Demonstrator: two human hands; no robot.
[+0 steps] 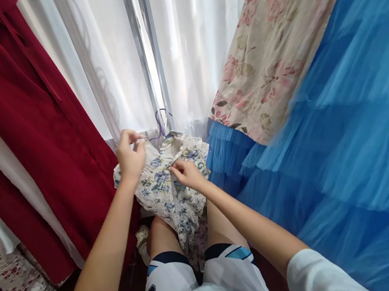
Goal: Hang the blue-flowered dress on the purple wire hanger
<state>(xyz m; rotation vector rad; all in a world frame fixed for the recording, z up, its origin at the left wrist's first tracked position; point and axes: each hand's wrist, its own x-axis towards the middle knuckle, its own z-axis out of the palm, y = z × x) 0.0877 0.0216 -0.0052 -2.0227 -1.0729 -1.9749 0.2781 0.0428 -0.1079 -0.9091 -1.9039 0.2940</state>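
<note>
- Blue-floral garment (158,185), white ground with green leaf work, a top or a dress (cannot tell which): hangs between the forearms, in front of the person's thighs, lower edge narrowing downward between the knees.
- Purple hanger (158,122): hook and a stretch of wire visible above the garment's neckline, the rest hidden by cloth.
- Left hand (132,154): raised at the garment's shoulder beside the hanger wire, thumb and forefinger bent close together; whether cloth or wire lies between them cannot be told.
- Right hand (186,173): lower, at the front of the neck opening, thumb and forefinger pinched on the garment's edge, other fingers curled.
- Progress, as judged: the garment appears to be on the hanger already, the hook clear above it; the neck opening gapes and its front is not yet settled.
- Left side: dark red garment (35,116), long, hanging beside the left forearm.
- Right side: beige cloth with pink flowers (261,56), overlapping blue tiered tulle (344,156).
- Behind: white curtain (186,43), with upright metal strips (154,48) before it.
</note>
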